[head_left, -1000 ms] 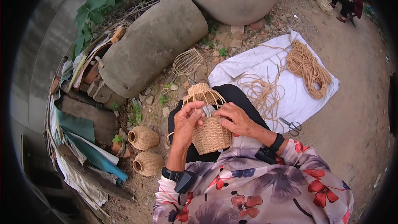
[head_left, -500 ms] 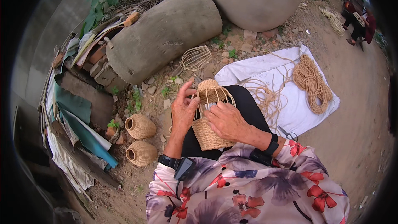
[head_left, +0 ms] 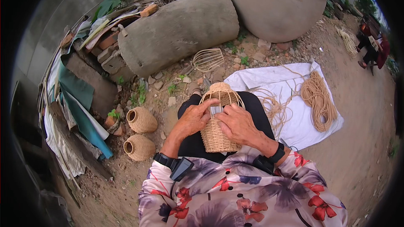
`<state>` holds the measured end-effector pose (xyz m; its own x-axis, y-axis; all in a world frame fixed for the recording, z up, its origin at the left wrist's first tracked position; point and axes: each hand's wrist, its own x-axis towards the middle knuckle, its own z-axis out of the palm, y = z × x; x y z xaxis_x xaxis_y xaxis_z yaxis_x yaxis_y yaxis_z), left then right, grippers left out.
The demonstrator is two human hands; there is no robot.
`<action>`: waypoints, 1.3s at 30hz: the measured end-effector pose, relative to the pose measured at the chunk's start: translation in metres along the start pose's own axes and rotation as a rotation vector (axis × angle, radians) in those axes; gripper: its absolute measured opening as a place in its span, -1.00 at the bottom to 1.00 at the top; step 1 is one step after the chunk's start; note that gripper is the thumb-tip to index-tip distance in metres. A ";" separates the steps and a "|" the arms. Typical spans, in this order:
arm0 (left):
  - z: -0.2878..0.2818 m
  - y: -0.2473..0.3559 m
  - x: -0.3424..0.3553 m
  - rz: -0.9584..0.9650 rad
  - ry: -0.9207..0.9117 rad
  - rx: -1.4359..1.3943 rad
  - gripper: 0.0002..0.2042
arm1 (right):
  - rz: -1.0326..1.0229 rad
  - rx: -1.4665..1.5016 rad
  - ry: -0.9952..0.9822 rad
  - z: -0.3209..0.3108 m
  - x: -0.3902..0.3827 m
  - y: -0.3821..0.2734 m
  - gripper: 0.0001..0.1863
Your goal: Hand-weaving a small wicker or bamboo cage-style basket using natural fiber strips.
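Half-woven basket (head_left: 218, 139) rests on a lap (head_left: 257, 112), right hand (head_left: 238, 122) curls against it, left hand (head_left: 192, 119) points a forefinger (head_left: 209, 103) across it, both grips unclear, rope (head_left: 316, 101) right of the basket.

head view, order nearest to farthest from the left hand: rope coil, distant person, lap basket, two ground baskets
From the left hand:
1. Lap basket, at the hand
2. Two ground baskets, to the left, too close to rank apart
3. Rope coil, right, on the white sheet
4. Distant person, far upper right
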<state>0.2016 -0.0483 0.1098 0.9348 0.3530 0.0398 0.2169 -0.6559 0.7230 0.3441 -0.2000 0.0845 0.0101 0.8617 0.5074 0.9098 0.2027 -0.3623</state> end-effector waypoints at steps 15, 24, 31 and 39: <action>0.017 -0.029 -0.033 -0.481 0.252 -0.624 -0.84 | 0.127 0.213 0.249 0.006 0.020 0.007 -0.81; 0.017 -0.019 -0.010 -0.242 0.118 -0.461 -0.80 | 0.345 0.577 0.073 -0.006 0.014 0.041 -0.82; 0.006 -0.021 0.001 -0.269 0.159 -0.258 -0.86 | 0.061 0.112 0.310 -0.005 0.017 0.018 -0.84; 0.011 -0.015 0.005 -0.309 0.230 -0.097 -0.86 | -0.122 -0.059 0.050 0.005 0.024 0.001 -0.84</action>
<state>0.2060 -0.0441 0.0918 0.7396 0.6716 -0.0446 0.4406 -0.4330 0.7864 0.3430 -0.1769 0.0924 -0.0827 0.8077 0.5838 0.9283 0.2755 -0.2497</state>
